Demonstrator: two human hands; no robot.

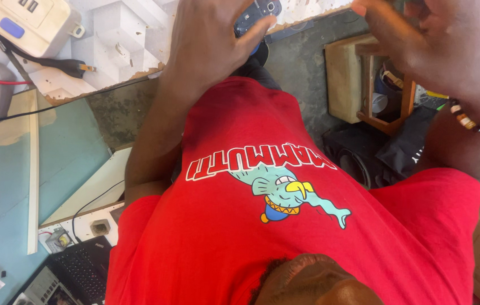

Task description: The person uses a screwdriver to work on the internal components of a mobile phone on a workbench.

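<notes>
Holding a small dark blue device [258,14] at the top edge of the view, the left hand [209,42] has its grip closed around it, over the white bench [132,34]. The right hand [437,45] hovers nearby, blurred; whether its fingers are apart or together I cannot tell

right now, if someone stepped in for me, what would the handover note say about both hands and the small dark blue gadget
Left hand: fingers closed round the small dark blue rounded plastic gadget, held up at the edge of the white moulded foam block.
Right hand: raised beside it with fingers curled, blurred, so it is unclear whether it holds anything. A beaded bracelet is on that wrist.
Nearby: open wooden box on the floor below the right hand.
Done: gadget is in hand.
Left: gadget not yet set down. Its state is too hidden to judge.
</notes>
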